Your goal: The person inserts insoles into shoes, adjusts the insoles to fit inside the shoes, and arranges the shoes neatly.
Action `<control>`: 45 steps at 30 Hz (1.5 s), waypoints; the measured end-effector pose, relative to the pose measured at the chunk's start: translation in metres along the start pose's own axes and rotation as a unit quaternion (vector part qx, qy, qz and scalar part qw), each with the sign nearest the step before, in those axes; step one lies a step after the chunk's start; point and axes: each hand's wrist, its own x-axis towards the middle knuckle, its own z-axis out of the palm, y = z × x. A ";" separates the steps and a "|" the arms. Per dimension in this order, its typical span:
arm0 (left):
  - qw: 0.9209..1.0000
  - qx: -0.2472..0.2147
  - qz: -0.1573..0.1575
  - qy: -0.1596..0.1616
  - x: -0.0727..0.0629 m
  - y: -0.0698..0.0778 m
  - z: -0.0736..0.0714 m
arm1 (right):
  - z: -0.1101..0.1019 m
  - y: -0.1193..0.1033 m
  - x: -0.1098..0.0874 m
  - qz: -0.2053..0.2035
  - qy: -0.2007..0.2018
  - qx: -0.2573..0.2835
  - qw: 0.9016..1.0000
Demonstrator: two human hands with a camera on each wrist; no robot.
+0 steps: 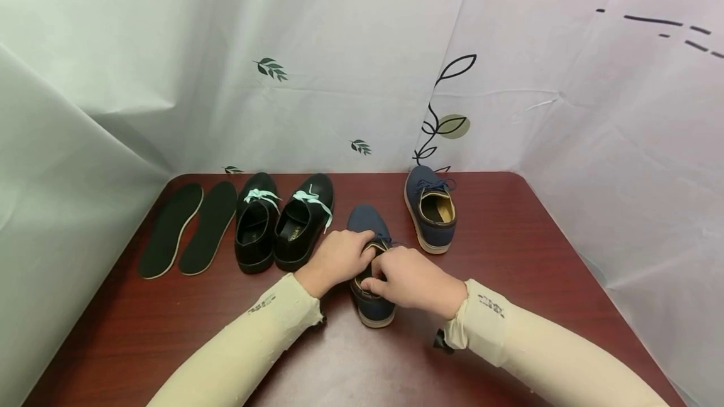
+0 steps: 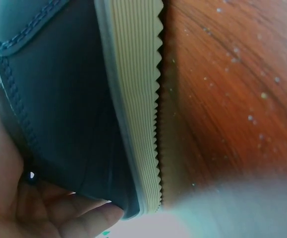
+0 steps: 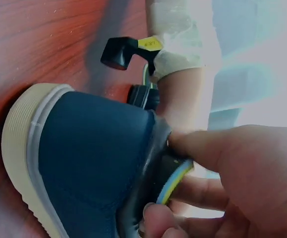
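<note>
A navy lace-up shoe (image 1: 364, 218) stands on the table, toe pointing away, between both hands. My left hand (image 1: 338, 257) grips its left side near the laces; in the left wrist view, the fingers (image 2: 91, 220) bend over the upper above the ribbed cream sole (image 2: 136, 99). At the shoe's opening, my right hand (image 1: 415, 276) pinches an insole (image 3: 175, 181), whose blue and yellow edge sticks up past the dark collar (image 3: 145, 178) in the right wrist view. How far the insole reaches inside the shoe is hidden.
The matching navy shoe (image 1: 421, 209) stands at the back right. Left of my hands are two black shoes (image 1: 254, 225) with pale mint laces. Two dark insoles (image 1: 172, 231) lie flat at the far left. White printed curtains (image 1: 339, 49) hang around the reddish-brown table (image 1: 509, 256).
</note>
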 end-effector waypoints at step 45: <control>1.000 0.015 -0.005 -0.004 -0.002 0.002 0.001 | 0.037 0.007 -0.009 -0.137 0.040 -0.159 0.977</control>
